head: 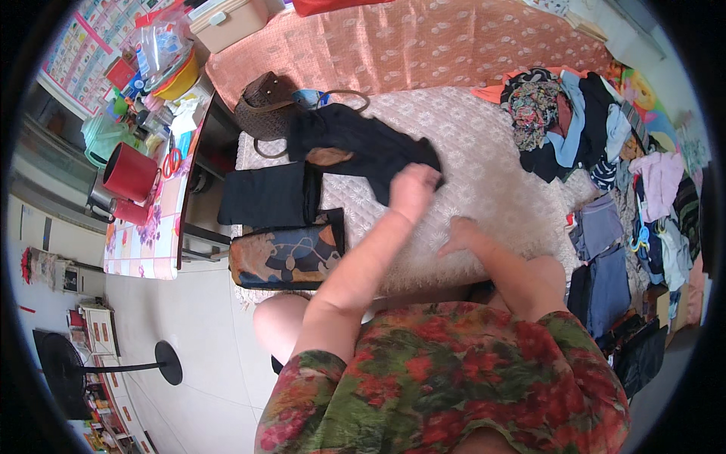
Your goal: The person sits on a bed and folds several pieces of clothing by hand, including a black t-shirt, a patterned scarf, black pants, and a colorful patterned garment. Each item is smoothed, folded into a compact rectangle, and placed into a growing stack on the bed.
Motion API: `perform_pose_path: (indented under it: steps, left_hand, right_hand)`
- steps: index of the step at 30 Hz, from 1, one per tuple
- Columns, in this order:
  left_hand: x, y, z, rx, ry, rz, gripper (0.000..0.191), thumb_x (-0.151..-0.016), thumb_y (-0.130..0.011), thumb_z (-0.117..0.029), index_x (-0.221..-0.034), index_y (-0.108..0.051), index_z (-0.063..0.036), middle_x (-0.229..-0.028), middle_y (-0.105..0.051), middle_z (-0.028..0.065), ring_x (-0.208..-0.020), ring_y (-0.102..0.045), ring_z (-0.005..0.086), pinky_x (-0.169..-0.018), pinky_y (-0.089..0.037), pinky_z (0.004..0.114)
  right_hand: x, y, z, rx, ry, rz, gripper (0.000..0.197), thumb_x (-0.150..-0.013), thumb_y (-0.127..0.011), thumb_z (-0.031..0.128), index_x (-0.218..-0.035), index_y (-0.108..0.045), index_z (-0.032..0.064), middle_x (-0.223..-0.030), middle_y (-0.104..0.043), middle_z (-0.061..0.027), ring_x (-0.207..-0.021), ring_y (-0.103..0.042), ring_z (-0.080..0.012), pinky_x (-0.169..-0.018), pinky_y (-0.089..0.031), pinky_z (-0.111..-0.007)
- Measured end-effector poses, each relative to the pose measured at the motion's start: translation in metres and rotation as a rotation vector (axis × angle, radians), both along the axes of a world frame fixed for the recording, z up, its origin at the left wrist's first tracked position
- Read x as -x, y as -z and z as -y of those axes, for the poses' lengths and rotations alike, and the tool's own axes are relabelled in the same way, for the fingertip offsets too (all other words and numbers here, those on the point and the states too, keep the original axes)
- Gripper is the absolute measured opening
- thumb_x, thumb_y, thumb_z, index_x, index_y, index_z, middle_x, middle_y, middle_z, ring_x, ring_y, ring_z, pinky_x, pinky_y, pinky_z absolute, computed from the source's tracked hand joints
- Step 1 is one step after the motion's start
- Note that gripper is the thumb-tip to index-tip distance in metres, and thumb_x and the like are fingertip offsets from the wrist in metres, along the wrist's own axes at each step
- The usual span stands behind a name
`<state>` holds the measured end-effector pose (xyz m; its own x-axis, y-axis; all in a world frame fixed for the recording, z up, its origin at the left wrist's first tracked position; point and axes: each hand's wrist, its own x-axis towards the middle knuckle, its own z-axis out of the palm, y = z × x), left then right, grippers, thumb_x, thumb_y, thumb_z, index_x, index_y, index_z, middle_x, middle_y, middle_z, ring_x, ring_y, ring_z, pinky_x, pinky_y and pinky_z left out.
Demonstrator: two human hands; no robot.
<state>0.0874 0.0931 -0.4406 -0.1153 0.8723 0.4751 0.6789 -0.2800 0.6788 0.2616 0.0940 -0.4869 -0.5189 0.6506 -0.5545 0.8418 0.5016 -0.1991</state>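
A crumpled black garment [363,136] lies on the pale quilted cover [482,153] in front of me, with a brown patch showing in it. My left hand [417,184] is closed on the garment's near right end, and the hand is slightly blurred. Over the bare cover to its right is my right hand [458,235], fingers apart and holding nothing. Left of the garment lie a folded black cloth [264,194] and, nearer me, a folded patterned cloth [283,255] in orange and dark blue.
A woven brown bag [264,108] stands beyond the garment. Heaped clothes [567,125] and folded grey-blue trousers [610,284] are at the right. At the left, a table [170,244] holds a red mug [129,172] and red-handled scissors [172,163]. A black fan [168,363] stands on the floor.
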Motion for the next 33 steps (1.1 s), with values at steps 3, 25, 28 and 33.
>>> perform_pose_path:
  steps: [3, 25, 28, 33]
  left_hand:
    - [-0.056, -0.020, 0.060, 0.327, 0.503, 0.050, 0.018, -0.086, -0.062, -0.021, -0.091, -0.065, -0.0038, -0.087, -0.064, 0.0175, -0.083, -0.062, 0.0355, -0.072, -0.049, 0.037]
    - [0.030, 0.021, 0.073, 0.934, 0.263, 1.678, 0.054, -0.086, -0.056, -0.054, -0.109, -0.062, -0.0049, -0.106, -0.065, 0.0147, -0.096, -0.063, 0.0290, -0.087, -0.051, 0.044]
    - [0.040, -0.060, 0.068, 0.633, 0.286, 1.770, 0.048, -0.089, -0.056, -0.046, -0.112, -0.061, -0.0040, -0.110, -0.064, 0.0141, -0.099, -0.062, 0.0288, -0.088, -0.050, 0.045]
    - [0.122, -0.142, 0.033, 0.072, 0.318, 1.669, 0.041, -0.094, -0.050, -0.036, -0.118, -0.057, -0.0034, -0.120, -0.060, 0.0137, -0.107, -0.059, 0.0283, -0.098, -0.045, 0.044]
  right_hand:
    - [-0.017, -0.019, -0.006, -0.043, -0.002, -0.058, 0.078, -0.059, -0.080, 0.045, -0.114, -0.054, -0.0027, -0.114, -0.058, -0.0253, -0.108, -0.055, -0.0371, -0.094, -0.043, -0.041]
    - [-0.107, 0.001, 0.109, 0.215, -0.365, 0.016, 0.048, -0.070, -0.070, 0.021, -0.114, -0.058, 0.0093, -0.107, -0.062, -0.0171, -0.102, -0.058, -0.0359, -0.088, -0.044, -0.042]
    - [-0.120, -0.078, 0.074, -0.072, -0.248, -0.302, 0.045, -0.071, -0.069, 0.018, -0.114, -0.058, 0.0110, -0.106, -0.063, -0.0159, -0.102, -0.058, -0.0357, -0.087, -0.045, -0.042]
    - [-0.217, -0.181, 0.016, -0.708, 0.413, -0.764, 0.040, -0.066, -0.056, -0.004, -0.105, -0.061, 0.0050, -0.099, -0.064, -0.0174, -0.095, -0.061, -0.0302, -0.083, -0.047, -0.035]
